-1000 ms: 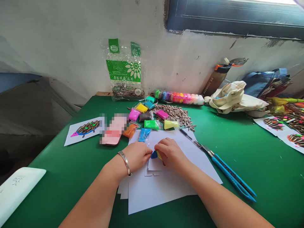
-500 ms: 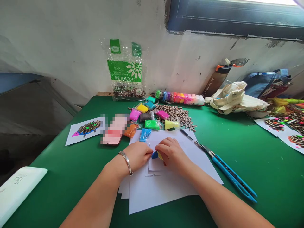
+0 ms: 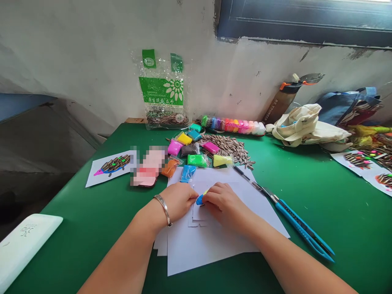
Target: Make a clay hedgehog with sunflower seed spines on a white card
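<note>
Both hands meet over a stack of white paper sheets [image 3: 214, 241] on the green surface [image 3: 306, 192]. The left hand [image 3: 179, 200], a silver bangle at its wrist, and the right hand [image 3: 225, 202] have their fingers pinched together on a small lump of blue and yellow modelling clay [image 3: 200, 199], which sits on a cut white card piece [image 3: 199, 212]. Just beyond lie small coloured clay packets [image 3: 196, 160] and a pile of striped sunflower seeds [image 3: 229, 146]. A blue-handled utility knife [image 3: 301, 230] lies to the right.
</note>
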Demonstrator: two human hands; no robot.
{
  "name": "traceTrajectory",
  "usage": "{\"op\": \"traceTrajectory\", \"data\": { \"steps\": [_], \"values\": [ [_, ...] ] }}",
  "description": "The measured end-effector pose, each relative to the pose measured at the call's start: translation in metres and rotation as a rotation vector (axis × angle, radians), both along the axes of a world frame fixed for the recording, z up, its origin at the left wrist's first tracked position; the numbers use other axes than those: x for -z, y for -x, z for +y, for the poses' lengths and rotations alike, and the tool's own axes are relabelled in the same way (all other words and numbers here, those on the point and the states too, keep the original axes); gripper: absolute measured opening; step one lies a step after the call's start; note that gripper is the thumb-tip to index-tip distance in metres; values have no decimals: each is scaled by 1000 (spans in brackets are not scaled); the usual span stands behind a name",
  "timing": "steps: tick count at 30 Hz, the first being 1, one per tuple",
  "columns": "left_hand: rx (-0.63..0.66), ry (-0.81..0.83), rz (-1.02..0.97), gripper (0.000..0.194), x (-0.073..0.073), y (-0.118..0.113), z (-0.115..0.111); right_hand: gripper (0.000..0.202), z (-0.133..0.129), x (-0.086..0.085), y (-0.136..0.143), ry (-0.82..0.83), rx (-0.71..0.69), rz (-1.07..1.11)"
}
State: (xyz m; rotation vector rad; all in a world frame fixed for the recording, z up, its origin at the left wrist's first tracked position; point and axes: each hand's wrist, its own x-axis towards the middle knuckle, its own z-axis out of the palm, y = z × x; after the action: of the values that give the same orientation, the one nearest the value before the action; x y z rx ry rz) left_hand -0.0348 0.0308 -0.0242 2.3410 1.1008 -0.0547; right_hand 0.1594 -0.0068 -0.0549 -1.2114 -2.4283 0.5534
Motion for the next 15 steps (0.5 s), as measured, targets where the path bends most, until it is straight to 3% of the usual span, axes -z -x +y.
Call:
{"op": "traceTrajectory", "data": {
  "steps": [11, 15],
  "values": [
    [15, -27, 56, 28, -5, -3, -2, 17, -4, -6, 0, -81, 48, 14],
    [2, -66, -24, 29, -13, -6, -4, 18, -7, -6, 1, -50, 103, 69]
  ]
}}
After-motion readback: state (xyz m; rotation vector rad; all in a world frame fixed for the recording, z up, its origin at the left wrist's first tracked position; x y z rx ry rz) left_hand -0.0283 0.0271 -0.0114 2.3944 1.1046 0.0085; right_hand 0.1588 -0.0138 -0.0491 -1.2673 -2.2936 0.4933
